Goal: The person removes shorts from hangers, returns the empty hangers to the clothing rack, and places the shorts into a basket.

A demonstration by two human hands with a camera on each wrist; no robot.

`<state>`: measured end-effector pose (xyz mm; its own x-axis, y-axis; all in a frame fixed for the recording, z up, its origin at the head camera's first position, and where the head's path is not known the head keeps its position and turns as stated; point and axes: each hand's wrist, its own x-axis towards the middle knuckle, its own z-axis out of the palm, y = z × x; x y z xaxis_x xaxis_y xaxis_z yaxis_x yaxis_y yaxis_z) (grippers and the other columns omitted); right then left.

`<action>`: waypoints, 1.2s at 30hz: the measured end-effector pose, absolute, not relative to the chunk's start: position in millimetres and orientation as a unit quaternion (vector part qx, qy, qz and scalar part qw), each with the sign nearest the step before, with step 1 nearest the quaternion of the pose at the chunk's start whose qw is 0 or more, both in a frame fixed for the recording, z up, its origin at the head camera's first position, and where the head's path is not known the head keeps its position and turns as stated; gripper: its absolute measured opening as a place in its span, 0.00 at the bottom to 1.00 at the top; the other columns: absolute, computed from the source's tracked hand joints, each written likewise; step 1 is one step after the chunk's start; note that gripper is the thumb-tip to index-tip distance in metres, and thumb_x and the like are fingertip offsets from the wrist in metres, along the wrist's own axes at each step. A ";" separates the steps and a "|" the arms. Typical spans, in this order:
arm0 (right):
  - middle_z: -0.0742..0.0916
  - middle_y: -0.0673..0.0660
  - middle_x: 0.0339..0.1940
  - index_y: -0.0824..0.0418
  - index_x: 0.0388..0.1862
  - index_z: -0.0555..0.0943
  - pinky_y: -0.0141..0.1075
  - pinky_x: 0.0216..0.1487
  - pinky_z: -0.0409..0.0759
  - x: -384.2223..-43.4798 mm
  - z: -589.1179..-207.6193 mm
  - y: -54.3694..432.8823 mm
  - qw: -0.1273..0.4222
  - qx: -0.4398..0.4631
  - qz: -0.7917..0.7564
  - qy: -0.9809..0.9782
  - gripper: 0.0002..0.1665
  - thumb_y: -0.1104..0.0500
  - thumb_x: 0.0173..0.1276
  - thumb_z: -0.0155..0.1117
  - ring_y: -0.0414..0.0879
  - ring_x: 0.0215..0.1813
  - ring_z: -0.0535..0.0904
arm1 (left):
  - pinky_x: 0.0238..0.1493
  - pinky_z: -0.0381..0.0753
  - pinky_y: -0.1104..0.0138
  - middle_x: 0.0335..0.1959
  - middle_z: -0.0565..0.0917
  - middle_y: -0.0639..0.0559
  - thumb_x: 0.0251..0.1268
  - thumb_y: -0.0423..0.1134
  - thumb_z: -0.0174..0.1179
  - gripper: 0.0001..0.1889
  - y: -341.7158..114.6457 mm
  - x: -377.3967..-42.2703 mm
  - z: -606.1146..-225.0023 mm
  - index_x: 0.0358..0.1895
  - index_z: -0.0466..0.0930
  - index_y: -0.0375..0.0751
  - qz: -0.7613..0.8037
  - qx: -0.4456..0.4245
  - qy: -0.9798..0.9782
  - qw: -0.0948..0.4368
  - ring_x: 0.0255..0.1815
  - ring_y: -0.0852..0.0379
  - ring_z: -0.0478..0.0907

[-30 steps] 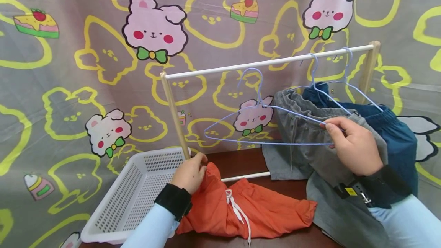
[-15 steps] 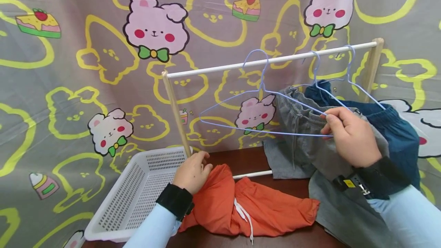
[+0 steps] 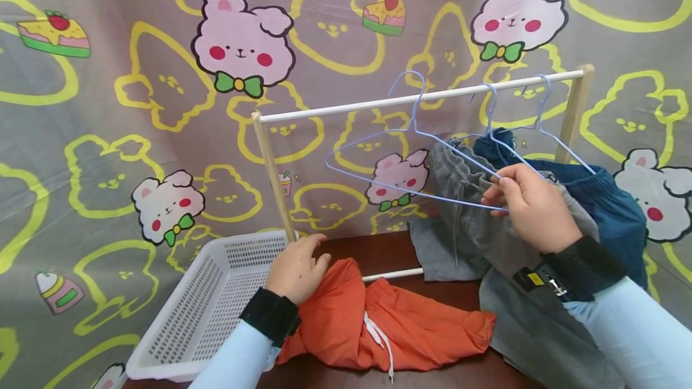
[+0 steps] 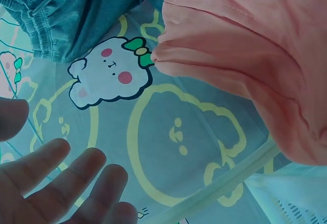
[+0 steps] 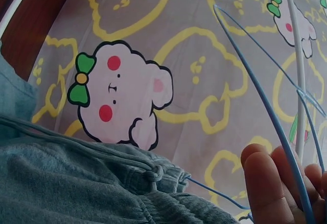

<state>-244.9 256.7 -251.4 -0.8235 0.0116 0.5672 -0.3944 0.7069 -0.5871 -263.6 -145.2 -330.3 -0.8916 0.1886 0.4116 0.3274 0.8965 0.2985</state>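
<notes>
My right hand [image 3: 532, 206] pinches a thin blue wire hanger [image 3: 414, 123] by its right end. The hanger is bare and tilted, its hook overlapping the rack's white rail [image 3: 346, 110] and its curved top above it. In the right wrist view, fingers [image 5: 263, 183] lie against the hanger wire [image 5: 255, 89]. My left hand [image 3: 297, 266] is beside the rack's left post, over the left part of the orange shorts [image 3: 427, 329] with a white drawstring. The left wrist view shows spread, relaxed fingers [image 4: 102, 175] apart from the shorts [image 4: 230, 45], holding nothing.
Grey trousers [image 3: 459, 197] and dark blue trousers [image 3: 616, 197] hang from hangers at the rail's right. A white perforated basket [image 3: 148, 356] stands left of the rack on the dark red table [image 3: 378, 248]. A cartoon-print curtain [image 3: 324, 35] hangs behind.
My right hand has raised the hanger, so its hook has risen from below the rail to above it. My left hand has moved slightly off the orange shorts, which have settled lower.
</notes>
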 end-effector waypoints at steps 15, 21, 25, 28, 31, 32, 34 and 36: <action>0.86 0.67 0.43 0.70 0.56 0.70 0.54 0.40 0.85 -252.1 -272.1 253.6 0.273 0.115 0.343 -0.892 0.18 0.58 0.85 0.38 0.61 0.41 0.87 | 0.57 0.76 0.47 0.57 0.83 0.46 0.71 0.52 0.62 0.24 -149.1 -256.8 -335.9 0.65 0.79 0.45 -0.173 -0.145 -0.950 0.215 0.58 0.44 0.79; 0.86 0.66 0.46 0.68 0.56 0.70 0.57 0.42 0.84 -252.8 -283.1 249.0 0.276 0.115 0.333 -0.894 0.15 0.59 0.85 0.40 0.60 0.43 0.87 | 0.58 0.76 0.47 0.59 0.82 0.46 0.73 0.55 0.58 0.25 -150.4 -255.8 -336.6 0.66 0.78 0.46 -0.180 -0.141 -0.951 0.210 0.59 0.43 0.78; 0.85 0.66 0.48 0.67 0.57 0.70 0.58 0.44 0.84 -251.9 -286.9 246.0 0.273 0.119 0.338 -0.893 0.16 0.58 0.85 0.39 0.62 0.47 0.86 | 0.59 0.75 0.47 0.59 0.82 0.46 0.73 0.56 0.57 0.26 -152.0 -254.5 -336.4 0.66 0.78 0.46 -0.181 -0.140 -0.950 0.213 0.59 0.43 0.77; 0.85 0.66 0.48 0.67 0.58 0.71 0.59 0.45 0.83 -249.8 -288.6 245.3 0.272 0.120 0.334 -0.894 0.17 0.58 0.85 0.39 0.62 0.48 0.86 | 0.59 0.75 0.47 0.58 0.82 0.46 0.74 0.57 0.56 0.26 -153.4 -253.2 -335.5 0.66 0.78 0.46 -0.181 -0.139 -0.950 0.212 0.59 0.44 0.77; 0.86 0.65 0.48 0.66 0.59 0.71 0.60 0.46 0.83 -247.0 -290.6 246.0 0.265 0.125 0.326 -0.899 0.18 0.57 0.85 0.39 0.61 0.48 0.86 | 0.59 0.75 0.47 0.58 0.82 0.46 0.74 0.58 0.55 0.26 -155.4 -251.4 -334.8 0.66 0.78 0.46 -0.182 -0.137 -0.951 0.210 0.59 0.44 0.77; 0.86 0.65 0.48 0.66 0.59 0.72 0.60 0.46 0.83 -245.8 -291.6 246.5 0.264 0.126 0.322 -0.900 0.18 0.56 0.85 0.40 0.61 0.48 0.86 | 0.59 0.75 0.47 0.58 0.82 0.46 0.74 0.58 0.55 0.26 -156.2 -250.7 -334.7 0.66 0.78 0.46 -0.180 -0.137 -0.951 0.210 0.59 0.45 0.77; 0.87 0.63 0.47 0.65 0.59 0.73 0.59 0.45 0.83 -244.0 -293.9 247.8 0.265 0.132 0.313 -0.903 0.17 0.55 0.84 0.43 0.59 0.47 0.86 | 0.59 0.75 0.48 0.58 0.82 0.46 0.74 0.58 0.55 0.26 -158.1 -249.5 -334.8 0.66 0.78 0.45 -0.180 -0.137 -0.951 0.209 0.59 0.45 0.77; 0.88 0.61 0.47 0.63 0.58 0.74 0.55 0.43 0.82 -242.4 -296.7 249.5 0.271 0.135 0.301 -0.904 0.17 0.54 0.83 0.46 0.56 0.44 0.85 | 0.59 0.75 0.48 0.56 0.82 0.46 0.74 0.57 0.55 0.26 -160.4 -248.4 -335.1 0.65 0.78 0.44 -0.177 -0.141 -0.951 0.212 0.59 0.45 0.77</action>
<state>-242.4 249.5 -296.7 -0.8164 -0.0809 0.5718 -0.4071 0.7828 -0.4706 -248.4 -160.4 -335.1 -0.8710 0.1925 0.4519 0.3420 0.8981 0.2765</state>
